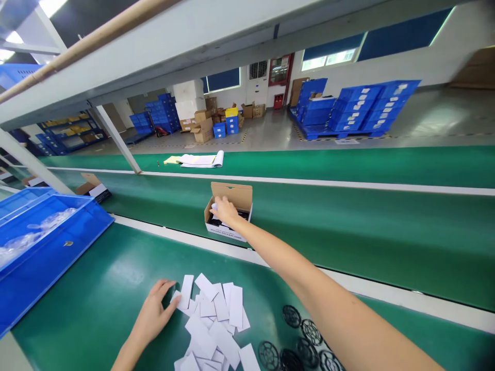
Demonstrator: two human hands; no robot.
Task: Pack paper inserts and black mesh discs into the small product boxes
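1. A person's right hand (225, 210) reaches into an open cardboard box (225, 233), its fingers bent downward behind the front wall, the arm stretched out from the lower right.
2. A small white piece (214, 206) shows at the right hand's fingertips; whether they pinch it or merely touch it cannot be told.
3. Directly below the right hand, dark items (215, 220) lie inside the box, while the raised brown flap stands just behind the fingers and printed lettering runs along the white front wall.
4. Nearer the wearer, the left hand (154, 310) rests low over the green worktop (127, 263), thumb and fingers parted in a loose curve, at the edge of a pile of white cards (224, 342).
5. The cards overlap loosely to the right of the left hand, one of them reaching the thumb tip.
6. Well to the right of the left hand, on the near side of the right forearm, several black spoked discs (311, 332) lie on the worktop.
7. To the left of the left hand sits a blue bin (73, 247) holding clear plastic bags (52, 220).
8. Beyond the right hand, papers (201, 161) lie on a green surface; farther off, blue crates (353, 111) stand stacked on a pallet.
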